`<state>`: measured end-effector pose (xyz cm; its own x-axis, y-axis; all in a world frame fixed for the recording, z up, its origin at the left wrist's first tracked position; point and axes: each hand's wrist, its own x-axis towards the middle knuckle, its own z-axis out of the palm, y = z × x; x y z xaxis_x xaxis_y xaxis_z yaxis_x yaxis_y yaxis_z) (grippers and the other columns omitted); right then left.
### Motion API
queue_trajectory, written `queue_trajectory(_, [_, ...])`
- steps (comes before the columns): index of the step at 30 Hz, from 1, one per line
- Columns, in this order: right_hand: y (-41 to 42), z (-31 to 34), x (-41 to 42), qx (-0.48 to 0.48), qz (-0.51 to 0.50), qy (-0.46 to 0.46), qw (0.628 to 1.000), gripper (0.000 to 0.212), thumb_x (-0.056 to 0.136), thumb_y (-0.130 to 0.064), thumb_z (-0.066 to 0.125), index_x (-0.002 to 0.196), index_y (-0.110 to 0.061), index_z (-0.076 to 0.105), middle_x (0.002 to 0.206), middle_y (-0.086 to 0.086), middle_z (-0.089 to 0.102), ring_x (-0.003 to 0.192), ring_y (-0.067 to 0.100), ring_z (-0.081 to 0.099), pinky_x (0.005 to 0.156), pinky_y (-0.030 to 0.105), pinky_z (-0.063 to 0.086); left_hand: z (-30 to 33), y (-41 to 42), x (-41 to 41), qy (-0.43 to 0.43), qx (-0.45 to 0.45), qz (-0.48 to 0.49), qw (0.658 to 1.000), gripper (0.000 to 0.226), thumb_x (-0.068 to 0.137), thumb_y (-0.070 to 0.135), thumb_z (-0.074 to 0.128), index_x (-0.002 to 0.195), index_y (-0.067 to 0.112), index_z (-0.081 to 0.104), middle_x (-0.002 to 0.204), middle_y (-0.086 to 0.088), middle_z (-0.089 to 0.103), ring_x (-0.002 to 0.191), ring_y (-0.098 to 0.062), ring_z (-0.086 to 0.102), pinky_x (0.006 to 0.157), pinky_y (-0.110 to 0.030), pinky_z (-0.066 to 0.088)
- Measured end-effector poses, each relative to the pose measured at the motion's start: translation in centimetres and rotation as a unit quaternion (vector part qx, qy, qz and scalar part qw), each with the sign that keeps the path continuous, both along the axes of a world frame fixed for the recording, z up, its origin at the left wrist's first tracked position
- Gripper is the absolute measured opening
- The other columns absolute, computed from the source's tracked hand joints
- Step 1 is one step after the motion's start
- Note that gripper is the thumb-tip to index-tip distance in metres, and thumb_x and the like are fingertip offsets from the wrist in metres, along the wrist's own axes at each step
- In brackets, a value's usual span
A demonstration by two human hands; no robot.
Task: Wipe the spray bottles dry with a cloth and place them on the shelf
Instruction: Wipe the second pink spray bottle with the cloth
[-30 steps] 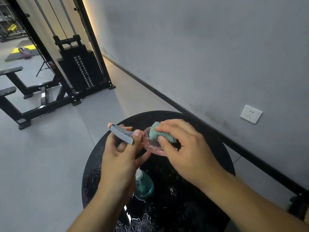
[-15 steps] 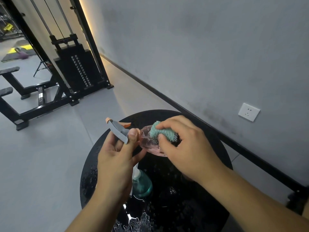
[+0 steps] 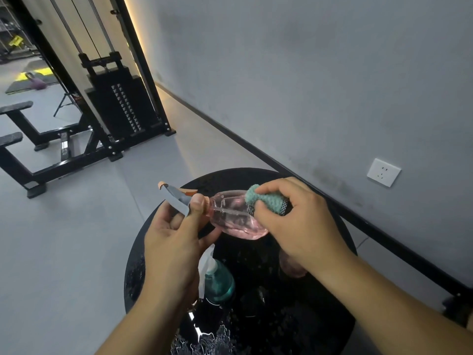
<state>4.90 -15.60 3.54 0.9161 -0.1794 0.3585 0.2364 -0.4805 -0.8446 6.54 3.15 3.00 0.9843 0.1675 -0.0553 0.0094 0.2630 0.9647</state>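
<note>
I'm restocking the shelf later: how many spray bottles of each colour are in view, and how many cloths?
Pink spray bottle: 1, held over the round black table
Teal spray bottle: 1, standing on the table
Teal cloth: 1
Total: 3

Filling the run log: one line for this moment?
step: wiping | left hand: holds pink bottle by sprayer | right hand: presses cloth on it | green bottle: on table

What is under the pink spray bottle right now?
The pink spray bottle is held in the air over the wet round black table. A teal spray bottle stands nearer, lower left. The right hand covers the tabletop beneath the bottle's base.
</note>
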Motion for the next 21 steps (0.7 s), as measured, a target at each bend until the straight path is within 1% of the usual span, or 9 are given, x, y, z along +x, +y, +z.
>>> queue_trajectory(2, [-0.1, -0.2, 0.0, 0.008, -0.004, -0.002, 1.0, 0.018, 0.092, -0.018, 0.074, 0.106, -0.029, 0.074, 0.105, -0.022, 0.065, 0.1, -0.007, 0.063, 0.071, 0.01, 0.054, -0.1, -0.2, -0.1, 0.003, -0.001, -0.001, 1.0, 0.026, 0.099, 0.029, 0.072, 0.116, 0.01, 0.07, 0.105, -0.014, 0.081, 0.102, -0.031, 0.08, 0.081, -0.041, 0.067])
queue_trajectory(4, [0.3, -0.1, -0.1, 0.001, 0.025, -0.016, 1.0, 0.021, 0.093, -0.016, 0.074, 0.111, -0.027, 0.076, 0.11, -0.021, 0.065, 0.106, -0.006, 0.062, 0.079, 0.008, 0.053, -0.2, -0.5, -0.2, 0.007, -0.003, -0.006, 1.0, 0.028, 0.099, 0.029, 0.072, 0.118, 0.008, 0.069, 0.106, -0.016, 0.081, 0.104, -0.034, 0.079, 0.085, -0.047, 0.067])
queue_trajectory(6, [0.7, 0.2, -0.3, -0.027, 0.063, -0.035, 0.997, 0.023, 0.092, -0.015, 0.074, 0.113, -0.024, 0.076, 0.114, -0.019, 0.065, 0.111, -0.002, 0.062, 0.086, 0.01, 0.052, -0.2, -0.6, -0.3, 0.009, -0.005, -0.004, 1.0, 0.031, 0.099, 0.028, 0.072, 0.12, 0.006, 0.068, 0.105, -0.015, 0.081, 0.103, -0.034, 0.08, 0.086, -0.049, 0.067])
queue_trajectory(8, [0.7, 0.3, -0.1, -0.036, 0.061, -0.036, 0.997, 0.022, 0.091, -0.014, 0.074, 0.111, -0.024, 0.077, 0.112, -0.018, 0.065, 0.109, -0.001, 0.063, 0.087, 0.011, 0.052, 0.0, -0.4, -0.2, 0.01, -0.003, -0.001, 1.0, 0.03, 0.099, 0.029, 0.072, 0.119, 0.007, 0.069, 0.104, -0.014, 0.081, 0.101, -0.032, 0.08, 0.085, -0.047, 0.066])
queue_trajectory(12, [-0.5, 0.1, 0.4, 0.021, 0.002, 0.0, 1.0, 0.02, 0.091, -0.016, 0.074, 0.105, -0.03, 0.075, 0.105, -0.021, 0.066, 0.099, -0.007, 0.064, 0.072, 0.007, 0.051, 0.3, -0.2, 0.1, 0.014, -0.019, 0.011, 1.0, 0.027, 0.101, 0.029, 0.07, 0.12, 0.009, 0.068, 0.107, -0.013, 0.081, 0.104, -0.03, 0.08, 0.085, -0.045, 0.065])
queue_trajectory(15, [-0.1, 0.0, -0.1, 0.02, 0.022, -0.015, 0.999, 0.022, 0.092, -0.013, 0.075, 0.108, -0.027, 0.076, 0.11, -0.02, 0.066, 0.105, -0.006, 0.062, 0.076, 0.005, 0.05, 0.2, -0.6, -0.1, 0.011, -0.019, 0.008, 1.0, 0.026, 0.102, 0.029, 0.069, 0.121, 0.01, 0.068, 0.104, -0.009, 0.081, 0.101, -0.026, 0.08, 0.08, -0.039, 0.066])
queue_trajectory(18, [0.8, 0.2, -0.6, -0.03, 0.071, -0.048, 0.996, 0.022, 0.09, -0.01, 0.076, 0.108, -0.022, 0.077, 0.114, -0.017, 0.065, 0.111, 0.0, 0.063, 0.086, 0.008, 0.049, 0.1, -0.9, -0.3, 0.015, -0.027, -0.001, 1.0, 0.026, 0.102, 0.027, 0.068, 0.122, 0.01, 0.068, 0.102, -0.008, 0.082, 0.098, -0.025, 0.08, 0.074, -0.034, 0.066])
queue_trajectory(19, [0.7, 0.2, -0.6, -0.036, 0.072, -0.05, 0.995, 0.021, 0.089, -0.01, 0.077, 0.107, -0.022, 0.078, 0.114, -0.016, 0.065, 0.11, 0.001, 0.063, 0.086, 0.008, 0.049, 0.2, -0.8, -0.3, 0.014, -0.026, -0.002, 1.0, 0.027, 0.102, 0.027, 0.068, 0.123, 0.009, 0.068, 0.103, -0.008, 0.082, 0.1, -0.025, 0.08, 0.073, -0.033, 0.066])
queue_trajectory(21, [0.1, 0.3, -0.3, -0.01, 0.047, -0.033, 0.998, 0.022, 0.088, -0.012, 0.078, 0.105, -0.025, 0.078, 0.11, -0.018, 0.066, 0.106, -0.001, 0.064, 0.082, 0.008, 0.05, 0.4, -0.6, -0.2, 0.009, -0.023, 0.001, 1.0, 0.03, 0.101, 0.028, 0.07, 0.124, 0.01, 0.067, 0.104, -0.008, 0.082, 0.103, -0.025, 0.08, 0.076, -0.034, 0.066])
